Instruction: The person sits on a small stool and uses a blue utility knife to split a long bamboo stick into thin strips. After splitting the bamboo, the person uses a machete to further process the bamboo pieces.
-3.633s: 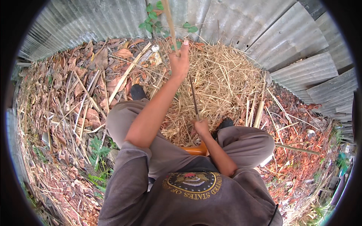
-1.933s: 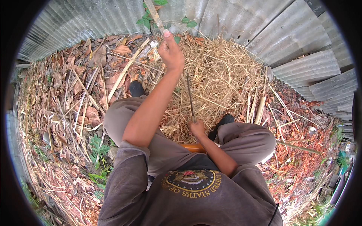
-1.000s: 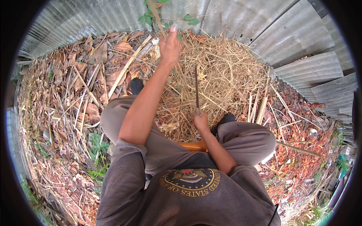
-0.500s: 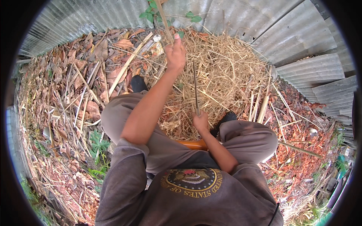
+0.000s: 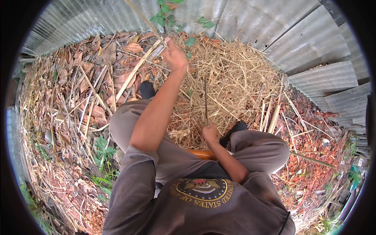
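My left hand point(image 5: 175, 57) reaches far forward with its fingers closed round a pale, thin bamboo-like strip point(image 5: 144, 19). The strip slants up and left from the fingertips, past the metal fence and out of the picture. Closer to my body, my right hand point(image 5: 209, 133) is wrapped round the handle of a long knife point(image 5: 205, 102). Its narrow dark blade points away from me, seen nearly edge-on, and stands apart from the strip. Beneath both hands spreads a heap of straw-coloured shavings point(image 5: 235, 78), lying between my feet.
Corrugated metal sheets point(image 5: 270, 19) wall off the far side, with a leafy green plant point(image 5: 162, 15) against them. Dry leaves and split stalks point(image 5: 137, 68) cover the left. A low orange seat point(image 5: 201, 154) shows between my legs. Another stick point(image 5: 312, 159) lies on the right.
My left hand has come slightly left and nearer, and the strip has swung from almost upright to a strong leftward slant. The knife stays in my right hand, with little movement.
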`<state>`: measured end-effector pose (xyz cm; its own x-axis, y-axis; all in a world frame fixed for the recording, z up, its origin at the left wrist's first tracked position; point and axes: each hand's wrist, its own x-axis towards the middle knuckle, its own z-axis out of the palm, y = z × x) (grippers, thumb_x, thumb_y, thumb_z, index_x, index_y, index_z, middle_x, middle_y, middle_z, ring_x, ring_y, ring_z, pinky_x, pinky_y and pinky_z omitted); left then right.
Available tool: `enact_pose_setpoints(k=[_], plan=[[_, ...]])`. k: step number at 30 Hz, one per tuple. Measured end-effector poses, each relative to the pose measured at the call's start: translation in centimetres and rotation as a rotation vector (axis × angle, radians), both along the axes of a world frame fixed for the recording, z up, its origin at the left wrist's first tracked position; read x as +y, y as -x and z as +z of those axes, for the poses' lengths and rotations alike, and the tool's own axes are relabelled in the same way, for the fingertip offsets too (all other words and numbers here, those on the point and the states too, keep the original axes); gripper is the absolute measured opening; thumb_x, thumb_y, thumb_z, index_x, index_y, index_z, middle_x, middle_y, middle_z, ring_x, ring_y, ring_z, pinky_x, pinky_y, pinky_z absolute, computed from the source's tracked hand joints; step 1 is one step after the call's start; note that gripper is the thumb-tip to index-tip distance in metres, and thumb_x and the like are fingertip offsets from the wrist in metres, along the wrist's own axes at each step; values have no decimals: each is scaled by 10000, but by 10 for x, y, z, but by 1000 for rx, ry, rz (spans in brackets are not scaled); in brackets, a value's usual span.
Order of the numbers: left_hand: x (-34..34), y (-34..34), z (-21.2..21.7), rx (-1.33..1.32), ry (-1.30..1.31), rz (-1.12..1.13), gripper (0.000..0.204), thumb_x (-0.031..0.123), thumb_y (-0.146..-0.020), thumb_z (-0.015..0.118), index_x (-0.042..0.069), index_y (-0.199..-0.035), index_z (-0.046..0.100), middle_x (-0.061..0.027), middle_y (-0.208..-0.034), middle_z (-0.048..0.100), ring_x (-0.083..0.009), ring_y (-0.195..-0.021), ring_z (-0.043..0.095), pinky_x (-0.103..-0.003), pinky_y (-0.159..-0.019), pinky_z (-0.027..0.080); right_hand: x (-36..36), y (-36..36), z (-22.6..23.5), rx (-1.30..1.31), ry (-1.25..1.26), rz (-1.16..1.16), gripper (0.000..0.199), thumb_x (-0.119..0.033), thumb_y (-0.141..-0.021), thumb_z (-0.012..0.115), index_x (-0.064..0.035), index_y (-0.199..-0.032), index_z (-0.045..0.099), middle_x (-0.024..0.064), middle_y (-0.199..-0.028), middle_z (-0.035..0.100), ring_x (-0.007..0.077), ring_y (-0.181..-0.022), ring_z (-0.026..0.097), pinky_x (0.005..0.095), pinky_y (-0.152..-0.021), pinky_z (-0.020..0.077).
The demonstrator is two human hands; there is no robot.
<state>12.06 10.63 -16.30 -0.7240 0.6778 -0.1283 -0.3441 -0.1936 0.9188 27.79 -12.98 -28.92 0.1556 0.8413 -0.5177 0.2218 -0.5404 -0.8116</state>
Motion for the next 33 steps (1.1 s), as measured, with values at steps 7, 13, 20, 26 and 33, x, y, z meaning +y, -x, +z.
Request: enact_pose_setpoints(k=[7,13,20,26,33], plan=[[-11,-13,-4,202,48,-58,630,404,-994,438,36,-486,373,-23,-460,374,-149,-443,341,-358,-471,310,5,9,31,29,-492,-11,214,-42,-808,594,-66,-668,434,-20,-529,423,71,-461,422,257,-440,362],[-6,-12,2,195,18,-63,632,392,-992,437,27,-479,383,-34,-448,374,-151,-441,359,-362,-468,311,0,-9,-42,121,416,38,160,-54,-812,552,-5,-684,469,69,-520,465,170,-423,481,339,-390,408],[-12,-9,0,270,8,-73,621,384,-995,439,19,-495,384,-21,-453,371,-133,-447,343,-363,-464,297,8,-11,-18,657,521,-172,146,-12,-793,522,-50,-671,452,47,-474,394,171,-390,445,330,-373,389],[-11,-5,-3,243,35,-50,629,394,-996,434,26,-491,370,-28,-451,367,-145,-445,347,-375,-470,312,17,-6,41,22,-354,77,194,-50,-802,589,-60,-669,448,-16,-529,425,87,-445,416,271,-441,361],[-12,-15,4,270,55,-68,648,420,-991,428,22,-483,379,-48,-452,391,-166,-442,374,-385,-485,325,-3,-14,-67,-144,227,203,173,-40,-823,524,-85,-674,448,0,-497,410,153,-421,432,312,-443,394]])
